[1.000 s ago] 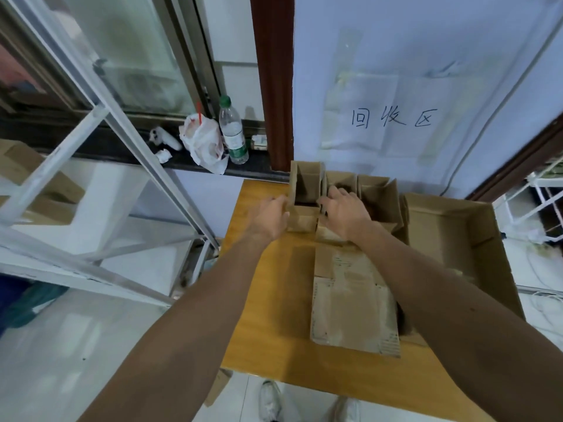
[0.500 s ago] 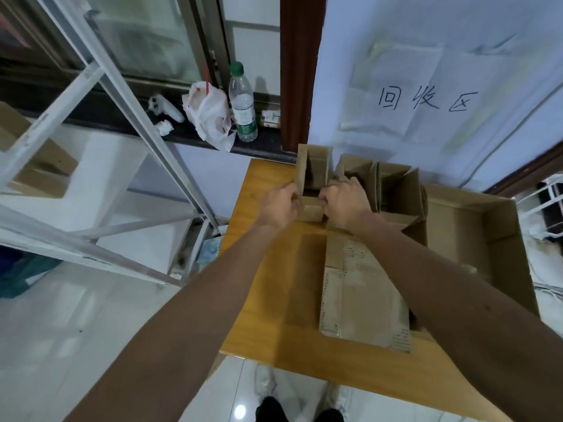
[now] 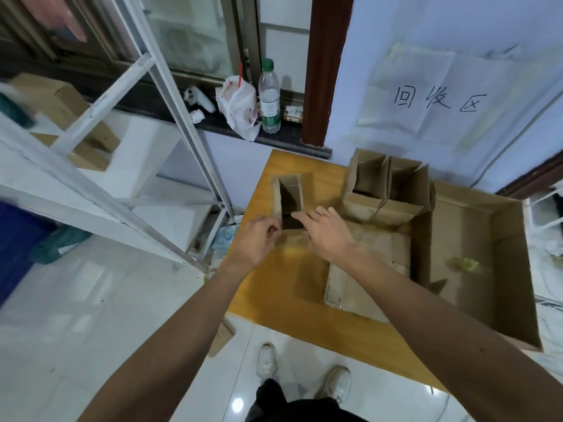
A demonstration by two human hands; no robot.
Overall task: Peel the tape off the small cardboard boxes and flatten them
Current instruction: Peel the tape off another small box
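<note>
I see the small cardboard box (image 3: pixel 289 200) standing open-topped on the wooden table (image 3: pixel 268 287), toward its 11 o'clock corner. At the box's 7 o'clock the left hand (image 3: pixel 257 243) pinches its near left corner with curled fingers. At 5 o'clock the right hand (image 3: pixel 327 237) lies released, straight fingers reaching over the near rim. Two more open boxes (image 3: pixel 385 185) stand at 2 o'clock, flattened cardboard (image 3: pixel 368 269) lies at 4 o'clock, and a large carton (image 3: pixel 478 239) sits beyond at 3 o'clock.
</note>
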